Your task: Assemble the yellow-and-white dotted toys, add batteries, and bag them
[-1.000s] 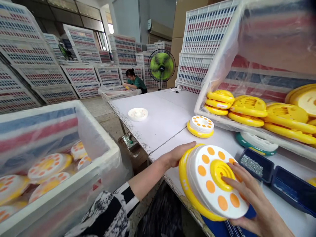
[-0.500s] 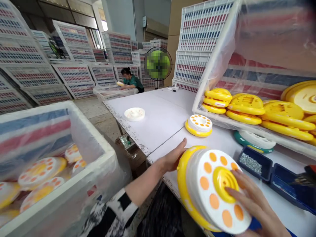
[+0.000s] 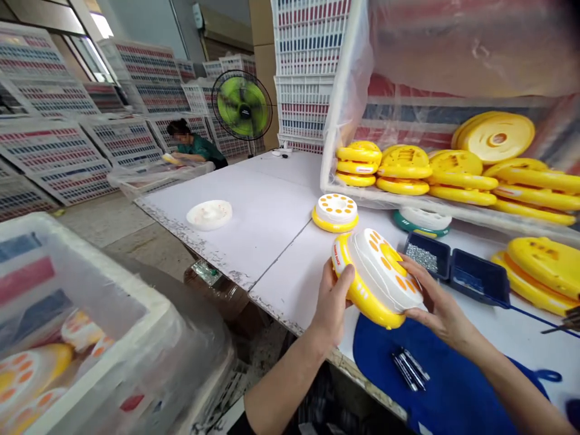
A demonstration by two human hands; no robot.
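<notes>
Between my two hands, above the table's near edge, a round yellow-and-white plastic toy (image 3: 383, 275) is tilted on its side. Orange dots ring its white face. My left hand (image 3: 333, 302) grips the yellow base from the left, thumb across its side. My right hand (image 3: 437, 305) holds the white rim, with fingers on the dotted face and thumb underneath. Below lies a blue mat (image 3: 380, 344) bearing several slim black-and-silver pieces (image 3: 410, 367). A similar dotted toy (image 3: 336, 211) rests just beyond on the white table (image 3: 272, 199).
Dark blue trays hold small screws (image 3: 421, 257). A plastic-lined crate (image 3: 328, 175) contains stacked yellow parts (image 3: 403, 169). A white round part (image 3: 209, 214) lies left, a green-and-white one (image 3: 423, 220) right. At lower left stands another lined crate (image 3: 158, 314). A co-worker (image 3: 194, 148) sits beyond, near a fan (image 3: 244, 106).
The toy has moved away from me and turned, so its yellow side shows more. My left hand's thumb now lies over the base. The view has shifted rightward.
</notes>
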